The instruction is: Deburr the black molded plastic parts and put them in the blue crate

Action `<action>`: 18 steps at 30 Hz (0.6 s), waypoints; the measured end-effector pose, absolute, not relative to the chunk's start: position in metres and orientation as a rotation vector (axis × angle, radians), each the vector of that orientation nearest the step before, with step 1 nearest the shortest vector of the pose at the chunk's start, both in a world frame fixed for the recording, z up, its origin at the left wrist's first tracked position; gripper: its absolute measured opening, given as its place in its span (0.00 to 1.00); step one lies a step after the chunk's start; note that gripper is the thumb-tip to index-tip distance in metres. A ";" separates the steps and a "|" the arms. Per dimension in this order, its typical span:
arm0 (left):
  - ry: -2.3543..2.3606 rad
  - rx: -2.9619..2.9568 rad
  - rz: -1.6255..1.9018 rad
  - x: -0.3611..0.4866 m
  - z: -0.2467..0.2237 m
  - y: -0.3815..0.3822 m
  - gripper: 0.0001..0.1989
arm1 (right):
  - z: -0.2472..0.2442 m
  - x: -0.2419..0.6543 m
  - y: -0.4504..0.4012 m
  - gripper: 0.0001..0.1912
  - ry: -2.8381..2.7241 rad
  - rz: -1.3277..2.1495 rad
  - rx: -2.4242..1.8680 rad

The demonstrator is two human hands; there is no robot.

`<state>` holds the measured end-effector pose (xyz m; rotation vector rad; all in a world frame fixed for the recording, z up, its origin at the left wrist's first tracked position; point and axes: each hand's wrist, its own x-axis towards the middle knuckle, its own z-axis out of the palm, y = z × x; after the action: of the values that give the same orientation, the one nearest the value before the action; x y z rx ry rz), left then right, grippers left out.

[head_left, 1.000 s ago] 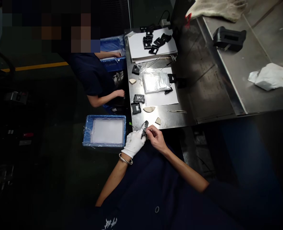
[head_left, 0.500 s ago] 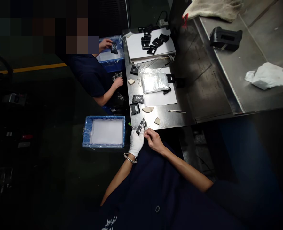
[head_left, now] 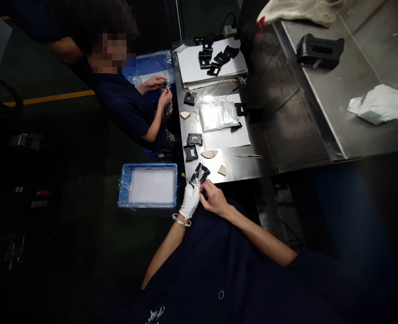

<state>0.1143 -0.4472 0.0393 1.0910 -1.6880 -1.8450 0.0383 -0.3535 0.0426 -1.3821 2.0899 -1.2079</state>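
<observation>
My left hand, in a white glove, is closed on a black plastic part just off the table's front edge. The part is angled, with a gap through its middle and shiny highlights. My bare right hand is right beside it, thumb and fingers pinched together near the part's lower end. Whatever those fingertips hold is too small and hidden to make out. Close by on the metal table are a curved beige piece, a smaller beige piece, tweezers and a black frame-like part.
A film-lined blue bin stands left of my hands. Beyond it, a co-worker handles a small dark item with both hands. A clear plastic bag lies on white paper. Several black parts rest on a paper stack.
The black part in my left hand has turned and shows more of its open frame. My right hand has barely moved. The co-worker has leaned in and brought both hands together.
</observation>
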 end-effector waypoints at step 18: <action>-1.747 1.090 -1.505 0.105 0.058 -0.456 0.24 | 0.058 0.011 -0.377 0.08 2.188 -1.033 -1.471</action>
<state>0.1047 -0.4564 0.0581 1.0897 -1.7473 -1.5055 0.0110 -0.3774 0.0583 -1.4713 2.1883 -1.0327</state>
